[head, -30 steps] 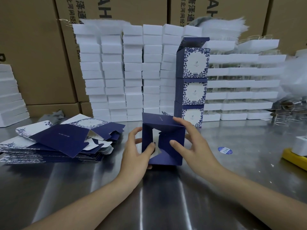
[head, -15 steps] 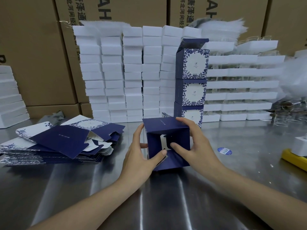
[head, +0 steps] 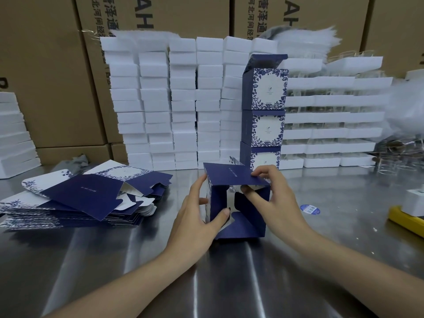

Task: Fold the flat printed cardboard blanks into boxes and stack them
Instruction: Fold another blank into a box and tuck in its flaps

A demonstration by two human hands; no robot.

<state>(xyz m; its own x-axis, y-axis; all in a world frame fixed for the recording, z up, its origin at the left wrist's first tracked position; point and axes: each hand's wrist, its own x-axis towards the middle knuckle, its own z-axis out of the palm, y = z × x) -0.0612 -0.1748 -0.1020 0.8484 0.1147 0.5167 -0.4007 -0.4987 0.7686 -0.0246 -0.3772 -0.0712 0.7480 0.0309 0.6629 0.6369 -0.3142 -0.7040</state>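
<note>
A half-folded box [head: 231, 177], navy with a leaf-printed side, stood on the steel table [head: 206, 283] between the two hands, just in front of the stacked ones. Its open end faced the camera, showing white inner card and dark bottom flaps only partly turned in.

The left hand [head: 195, 216] held the box's left wall, with its fingers curled round the far edge and the thumb pressed on a lower flap. The right hand [head: 277, 203] pinched the front right corner of the top panel, and its other fingers pushed into the opening against a flap.

Behind it, three folded boxes [head: 268, 125] rose in one column. The top one had its lid flap raised, and its contents could not be seen.

To the left lay a fanned pile of flat blanks [head: 80, 198]. Columns of white trays [head: 183, 99] lined the back of the table against brown cartons [head: 46, 76]. Wider trays [head: 332, 115] at the right held clear items too blurred to name. A round blue sticker [head: 309, 209] lay on the table near the right hand.
</note>
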